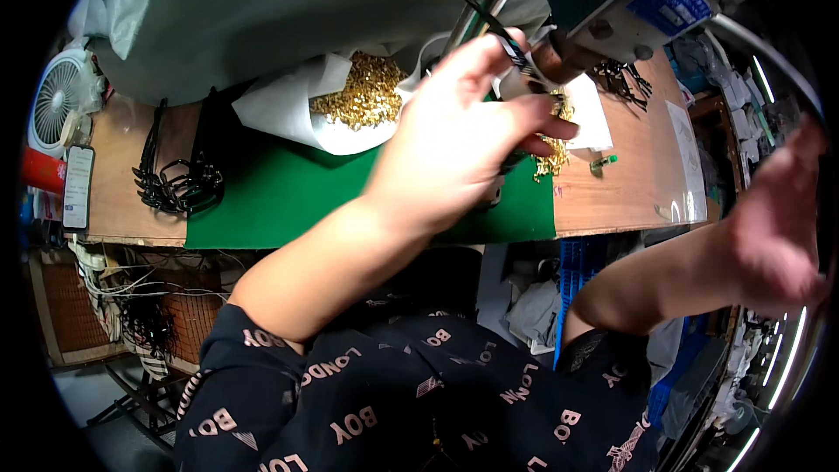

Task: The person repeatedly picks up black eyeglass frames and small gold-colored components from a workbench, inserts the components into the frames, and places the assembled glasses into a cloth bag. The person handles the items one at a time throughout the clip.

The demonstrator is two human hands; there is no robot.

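Observation:
My left hand (pixel 446 135) is raised over the bench beside the press machine (pixel 642 13). A thin black strap (pixel 496 24) runs up and left from its fingertips, which seem to close on it; the exact grip is partly hidden. Off to the right, my right hand (pixel 778 218) is blurred at the picture's edge, its fingers apart and nothing visible in them. Small gold metal pieces (pixel 363 92) are heaped on white sheeting (pixel 280 109) left of my left hand. More gold pieces (pixel 551 162) lie under the machine's head.
Black straps lie in a bundle (pixel 179 183) on the left of the bench and in another bundle (pixel 625 83) at the right. A green mat (pixel 262 218) covers the bench's middle. A fan (pixel 59 100) and a phone (pixel 78 188) stand at the left end. A small green-capped item (pixel 603 162) lies right.

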